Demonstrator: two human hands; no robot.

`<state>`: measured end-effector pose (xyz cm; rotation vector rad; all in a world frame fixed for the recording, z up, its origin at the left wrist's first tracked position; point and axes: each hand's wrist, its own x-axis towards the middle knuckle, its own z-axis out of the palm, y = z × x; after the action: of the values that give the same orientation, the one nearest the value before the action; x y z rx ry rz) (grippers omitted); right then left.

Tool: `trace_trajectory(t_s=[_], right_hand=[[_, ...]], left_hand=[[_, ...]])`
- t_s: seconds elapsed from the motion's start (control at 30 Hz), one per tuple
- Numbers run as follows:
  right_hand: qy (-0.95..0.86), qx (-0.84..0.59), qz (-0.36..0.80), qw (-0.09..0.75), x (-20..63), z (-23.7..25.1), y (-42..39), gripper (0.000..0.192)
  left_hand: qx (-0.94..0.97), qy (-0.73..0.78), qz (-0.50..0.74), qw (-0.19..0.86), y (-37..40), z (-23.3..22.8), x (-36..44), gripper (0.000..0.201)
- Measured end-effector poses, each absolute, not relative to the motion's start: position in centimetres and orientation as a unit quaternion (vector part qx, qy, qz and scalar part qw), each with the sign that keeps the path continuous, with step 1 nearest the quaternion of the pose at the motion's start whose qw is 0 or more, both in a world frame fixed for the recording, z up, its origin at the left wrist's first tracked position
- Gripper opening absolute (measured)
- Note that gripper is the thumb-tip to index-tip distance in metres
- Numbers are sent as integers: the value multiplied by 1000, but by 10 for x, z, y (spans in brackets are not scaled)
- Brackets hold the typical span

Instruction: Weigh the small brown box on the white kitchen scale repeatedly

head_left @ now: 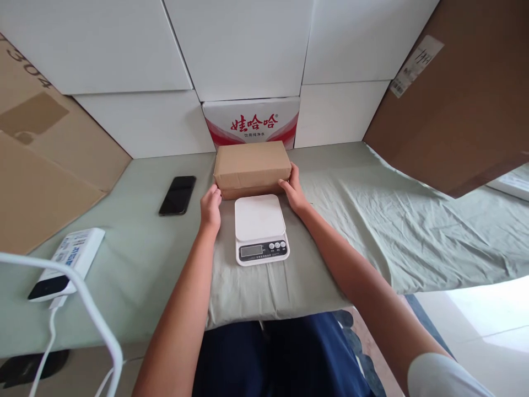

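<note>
A brown cardboard box [252,165] lies on the green cloth just behind a white kitchen scale [260,227]. My left hand [211,208] presses against the box's left lower end. My right hand [293,189] grips its right end. The box sits between both hands, resting on the cloth, its near edge close to the scale's back edge. The scale's platform is bare and its small display [251,251] faces me.
A black phone [178,194] lies left of the box. A white power bank [68,263] with a white cable sits at the near left. A red-and-white printed carton [252,122] stands behind the box. Brown cardboard sheets [458,105] lean at both sides against white wall panels.
</note>
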<state>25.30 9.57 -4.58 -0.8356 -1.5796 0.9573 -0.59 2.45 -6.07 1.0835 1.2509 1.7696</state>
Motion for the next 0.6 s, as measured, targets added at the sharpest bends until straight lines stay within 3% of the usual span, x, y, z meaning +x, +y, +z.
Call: trace_trajectory(t_s=[0.17,0.33,0.6], right_hand=[[-619,-348,465,528,254,-48,101,63],[-562,-362,485,564,262,-54,106,73],[-621,-335,478,523,262,-47,94,73]], left_hand=[[386,486,695,365,28,-61,-14,51],[365,464,747,304,24,-57,-42,60],[429,498,660,363,24,-64,-20,52]])
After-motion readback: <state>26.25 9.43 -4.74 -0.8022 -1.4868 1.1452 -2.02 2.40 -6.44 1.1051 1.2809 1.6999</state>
